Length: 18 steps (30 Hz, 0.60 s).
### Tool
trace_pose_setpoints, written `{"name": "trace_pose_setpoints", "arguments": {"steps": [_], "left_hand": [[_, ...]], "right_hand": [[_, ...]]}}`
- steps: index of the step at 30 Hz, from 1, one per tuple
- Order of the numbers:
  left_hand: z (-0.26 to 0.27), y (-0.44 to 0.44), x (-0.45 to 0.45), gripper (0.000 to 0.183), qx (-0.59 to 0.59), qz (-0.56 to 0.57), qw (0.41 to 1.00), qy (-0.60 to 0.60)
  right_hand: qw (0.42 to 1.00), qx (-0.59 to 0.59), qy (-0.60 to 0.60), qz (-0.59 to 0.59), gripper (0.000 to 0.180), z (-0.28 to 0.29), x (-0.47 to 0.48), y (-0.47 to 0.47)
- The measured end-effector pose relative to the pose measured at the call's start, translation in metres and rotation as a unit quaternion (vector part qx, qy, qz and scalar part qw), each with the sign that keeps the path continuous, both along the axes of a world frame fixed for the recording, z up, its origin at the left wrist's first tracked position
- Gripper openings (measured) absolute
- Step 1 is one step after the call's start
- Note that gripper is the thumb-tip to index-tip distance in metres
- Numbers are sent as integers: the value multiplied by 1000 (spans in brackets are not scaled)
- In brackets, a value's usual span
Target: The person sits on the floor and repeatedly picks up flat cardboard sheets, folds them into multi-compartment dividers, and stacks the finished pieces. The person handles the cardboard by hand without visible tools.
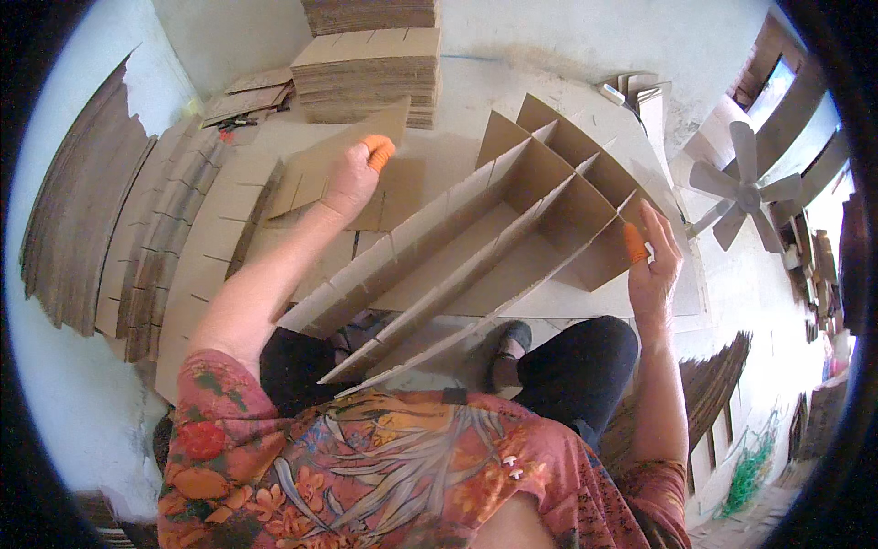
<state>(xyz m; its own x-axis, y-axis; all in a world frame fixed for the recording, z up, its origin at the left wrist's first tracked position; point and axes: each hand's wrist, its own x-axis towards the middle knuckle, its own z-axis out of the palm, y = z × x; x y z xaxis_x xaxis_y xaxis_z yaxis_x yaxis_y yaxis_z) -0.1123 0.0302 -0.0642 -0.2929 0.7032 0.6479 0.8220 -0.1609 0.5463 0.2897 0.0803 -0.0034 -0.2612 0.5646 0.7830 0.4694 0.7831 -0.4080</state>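
My left hand [360,171], with an orange finger cot on it, grips a slotted cardboard strip [391,120] that slants up past the fingers. In front of me stands a partly assembled cardboard divider grid [473,233]. Its long strips run towards my lap and cross shorter strips at the far right end. My right hand [653,257], also wearing an orange finger cot, holds that end, its thumb and straightened fingers about the outer corner. Flat slotted cardboard pieces [401,195] lie beyond the grid, just right of my left hand.
A tall stack of slotted cardboard [367,75] stands at the back. More cardboard stacks [82,219] lean along the left wall. A fan [748,195] is on the right, with a cardboard pile [713,391] near my right forearm. A large pale board [658,295] lies beneath the grid.
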Motion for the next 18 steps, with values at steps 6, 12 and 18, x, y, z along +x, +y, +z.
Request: {"name": "trace_pose_setpoints", "arguments": {"steps": [6, 12, 18], "left_hand": [[45, -21, 13, 14, 31, -27, 999, 4], [29, -40, 12, 14, -150, -85, 965, -196], [59, -54, -6, 9, -75, -121, 937, -319]], "right_hand": [[969, -178, 39, 166, 19, 22, -53, -43], [912, -329, 91, 226, 22, 19, -82, -68], [850, -432, 142, 265, 32, 25, -87, -78]]}}
